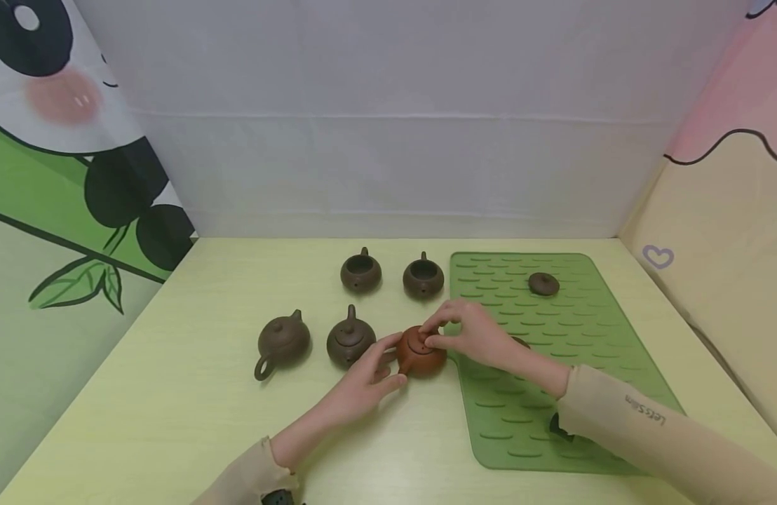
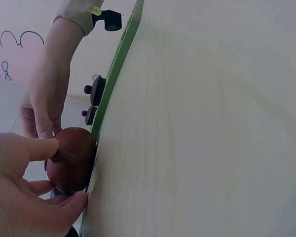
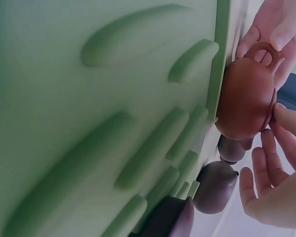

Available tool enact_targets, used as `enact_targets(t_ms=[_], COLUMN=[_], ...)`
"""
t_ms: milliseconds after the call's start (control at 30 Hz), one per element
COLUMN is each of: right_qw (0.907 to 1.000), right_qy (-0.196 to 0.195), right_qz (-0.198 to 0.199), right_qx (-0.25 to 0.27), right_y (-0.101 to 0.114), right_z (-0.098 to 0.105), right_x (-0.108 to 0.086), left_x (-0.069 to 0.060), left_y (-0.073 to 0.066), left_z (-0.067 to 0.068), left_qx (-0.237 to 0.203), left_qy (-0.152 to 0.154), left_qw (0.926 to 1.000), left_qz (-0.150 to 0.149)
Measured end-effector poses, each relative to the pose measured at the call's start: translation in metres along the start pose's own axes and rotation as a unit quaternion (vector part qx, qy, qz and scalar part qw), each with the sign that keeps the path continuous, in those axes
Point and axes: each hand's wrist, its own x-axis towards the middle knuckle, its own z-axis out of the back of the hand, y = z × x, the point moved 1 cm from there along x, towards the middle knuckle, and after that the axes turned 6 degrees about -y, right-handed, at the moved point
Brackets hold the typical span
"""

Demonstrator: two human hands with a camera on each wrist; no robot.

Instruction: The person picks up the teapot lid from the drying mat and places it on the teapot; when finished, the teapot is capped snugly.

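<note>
A reddish-brown clay teapot (image 1: 420, 359) stands on the table just left of the green mat, with its lid (image 1: 417, 341) on top. My left hand (image 1: 362, 382) holds the pot's near left side, thumb by the handle (image 2: 66, 157) and fingers curved around the body. From the right, my right hand (image 1: 473, 333) pinches the lid's knob between thumb and forefinger; the knob is mostly hidden. Left of it sit two dark brown teapots with lids, one nearer (image 1: 350, 344) and one farther off (image 1: 284, 341).
Two dark teapots without lids, one left (image 1: 360, 273) and one right (image 1: 423, 278), stand at the back. On the ridged green mat (image 1: 521, 421) lies a dark lid (image 1: 543, 284); another dark lid (image 2: 97, 91) is partly hidden by the right arm in the head view.
</note>
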Motion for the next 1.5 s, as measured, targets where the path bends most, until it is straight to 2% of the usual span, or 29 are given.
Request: enact_targets(t_ms=[533, 933, 1233, 1500], right_qw=[0.9999, 0.9996, 0.9982, 0.9972], right_qy=[0.0, 0.019, -0.033, -0.068], right_qz=[-0.009, 0.016, 0.043, 0.028], right_qx=[0.014, 0.013, 0.027, 0.009], right_y=[-0.005, -0.008, -0.022, -0.039], right_z=[-0.004, 0.005, 0.026, 0.045], right_x=[-0.001, -0.006, -0.023, -0.045], left_x=[0.002, 0.002, 0.002, 0.002], left_y=[0.003, 0.004, 0.002, 0.001], left_z=[-0.001, -0.001, -0.001, 0.0], left_qx=[-0.007, -0.003, -0.001, 0.004], left_qy=[0.0, -0.002, -0.003, -0.002], left_qw=[1.0, 1.0, 1.0, 1.0], left_qz=[-0.001, -0.003, -0.001, 0.0])
